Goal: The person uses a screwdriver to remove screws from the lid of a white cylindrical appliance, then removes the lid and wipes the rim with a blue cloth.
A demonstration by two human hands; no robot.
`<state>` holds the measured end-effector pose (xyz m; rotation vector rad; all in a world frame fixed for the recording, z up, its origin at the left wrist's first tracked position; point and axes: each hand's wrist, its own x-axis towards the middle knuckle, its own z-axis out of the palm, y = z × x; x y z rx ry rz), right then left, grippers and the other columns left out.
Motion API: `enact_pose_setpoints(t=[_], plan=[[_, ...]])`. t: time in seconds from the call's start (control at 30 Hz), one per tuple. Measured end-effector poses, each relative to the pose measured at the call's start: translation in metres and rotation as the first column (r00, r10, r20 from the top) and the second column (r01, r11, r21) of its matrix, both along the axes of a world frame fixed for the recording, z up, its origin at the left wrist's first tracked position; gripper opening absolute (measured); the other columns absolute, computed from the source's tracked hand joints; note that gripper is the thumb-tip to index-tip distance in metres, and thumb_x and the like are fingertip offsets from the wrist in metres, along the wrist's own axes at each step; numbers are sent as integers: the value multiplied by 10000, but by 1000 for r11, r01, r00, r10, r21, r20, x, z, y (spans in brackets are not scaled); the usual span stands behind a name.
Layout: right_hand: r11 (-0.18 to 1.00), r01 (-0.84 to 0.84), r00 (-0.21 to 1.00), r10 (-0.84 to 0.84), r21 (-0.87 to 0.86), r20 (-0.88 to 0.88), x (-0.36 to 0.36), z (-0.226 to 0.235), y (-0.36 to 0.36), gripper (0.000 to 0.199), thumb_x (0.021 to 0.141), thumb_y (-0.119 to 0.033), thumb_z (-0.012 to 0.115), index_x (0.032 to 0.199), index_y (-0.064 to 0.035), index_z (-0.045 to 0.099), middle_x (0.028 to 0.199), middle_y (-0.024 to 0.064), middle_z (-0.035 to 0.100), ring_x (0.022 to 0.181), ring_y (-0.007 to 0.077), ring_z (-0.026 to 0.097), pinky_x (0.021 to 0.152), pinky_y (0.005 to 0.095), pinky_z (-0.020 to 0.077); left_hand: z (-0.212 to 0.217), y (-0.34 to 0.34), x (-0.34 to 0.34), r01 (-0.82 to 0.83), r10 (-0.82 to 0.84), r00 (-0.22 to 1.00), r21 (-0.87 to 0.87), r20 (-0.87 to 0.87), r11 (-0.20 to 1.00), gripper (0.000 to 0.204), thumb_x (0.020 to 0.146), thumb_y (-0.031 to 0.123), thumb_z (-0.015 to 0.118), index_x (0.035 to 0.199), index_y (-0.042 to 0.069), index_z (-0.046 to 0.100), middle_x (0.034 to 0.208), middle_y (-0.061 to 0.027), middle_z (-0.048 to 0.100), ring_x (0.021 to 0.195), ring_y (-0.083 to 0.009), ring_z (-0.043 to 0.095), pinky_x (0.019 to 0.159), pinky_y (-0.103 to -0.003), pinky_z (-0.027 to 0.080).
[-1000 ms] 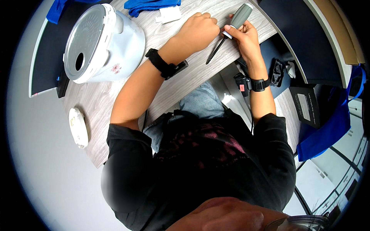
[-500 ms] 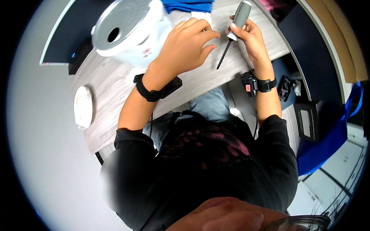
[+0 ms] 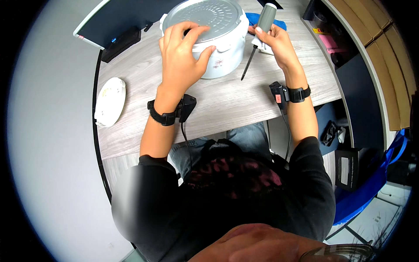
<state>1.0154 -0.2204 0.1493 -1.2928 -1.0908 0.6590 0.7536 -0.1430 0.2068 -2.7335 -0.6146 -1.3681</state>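
A white rice-cooker-like appliance [image 3: 227, 59] with small printed flowers stands on the table, its grey slotted metal face upward. At its near left rim is my left hand [image 3: 181, 54], fingers spread and slightly curled over the metal face, covering most of a dark round hole. Whether the fingertips touch the metal I cannot tell. To the right of the appliance, my right hand [image 3: 279, 46] grips a screwdriver [image 3: 266, 18] with a grey and white handle. Its dark shaft slants down toward the table, the tip touching nothing.
An oval white plastic cover [image 3: 111, 101] lies at the table's left. Behind the screwdriver is a blue cloth [image 3: 279, 25], with a white object partly hidden by my right hand. A black box [image 3: 124, 46] sits at the back left. Shelving and cardboard boxes [image 3: 384, 65] line the right side.
My left hand has moved from in front of the appliance's right side to its near left rim. The view has shifted, showing more of the table. The screwdriver stays in my right hand.
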Motion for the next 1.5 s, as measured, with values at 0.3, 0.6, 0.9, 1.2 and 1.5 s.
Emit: enact_pose_setpoints(t=[0.3,0.6,0.9,1.2,1.5], plan=[[997,-70,997,68,-26,-48,-55,25,13,456,929,-247,768,1242,50,623,1120,162,760,1047,205,724,999,350,510,17,16,-66,-59,58,998,-44,-33,997,319,778,170,840,1089,147,770,1228,-45,661,1144,-265,577,1016,-421,346],[983,-170,984,172,-63,35,-62,21,25,423,931,-292,764,1206,0,631,1079,141,776,1038,197,727,968,351,524,-1,33,-79,-194,185,980,-170,-68,966,378,826,-48,703,1121,178,770,1309,-88,620,1235,-307,521,1042,-432,408],[973,52,976,-2,-226,216,-38,6,61,470,856,-314,839,1177,4,712,905,57,704,830,140,645,779,293,514,-8,62,-94,-205,203,979,-203,-33,958,539,823,-145,642,1243,188,704,1326,-119,585,1227,-321,544,1033,-417,464],[918,258,921,-138,-303,365,-18,-42,98,654,770,-280,907,1228,73,601,773,69,663,663,136,627,585,255,489,-30,105,-70,-181,221,968,-277,121,944,553,852,-167,550,1285,154,669,1360,-150,531,1283,-328,549,1057,-423,530],[854,258,929,-92,-451,358,-42,-48,118,351,686,-267,915,802,14,738,717,136,706,612,224,651,617,347,513,-10,104,-100,-174,228,964,-322,137,930,536,888,-27,628,1401,115,568,1389,-165,499,1315,-308,527,1049,-411,521]])
